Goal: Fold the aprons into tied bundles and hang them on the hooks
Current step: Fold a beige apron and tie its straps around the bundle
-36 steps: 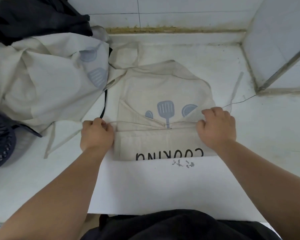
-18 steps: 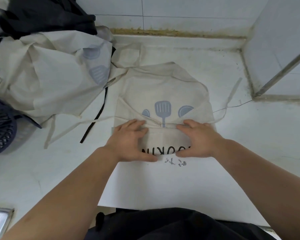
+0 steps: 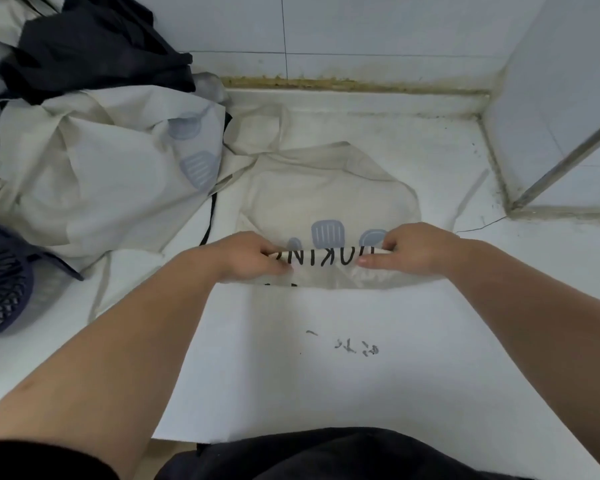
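Note:
A cream apron (image 3: pixel 329 195) with blue utensil prints and black lettering lies partly folded on the white counter (image 3: pixel 516 306). My left hand (image 3: pixel 253 256) pinches the left end of its near folded edge. My right hand (image 3: pixel 413 251) pinches the right end of the same edge. The edge is lifted and rolled away from me, with the lettering showing between my hands. One thin tie strap (image 3: pixel 471 195) trails off to the right, another (image 3: pixel 101 292) to the left.
A heap of cream aprons (image 3: pixel 94 181) and a black cloth (image 3: pixel 94 46) fills the back left. A dark blue mesh basket (image 3: pixel 0 285) sits at the left edge. Tiled walls close the back and the right; a white sheet (image 3: pixel 326 375) covers the near counter.
Both hands went from the apron's side edges to its near edge, pressed it flat, then gripped it and rolled it away from me over the print.

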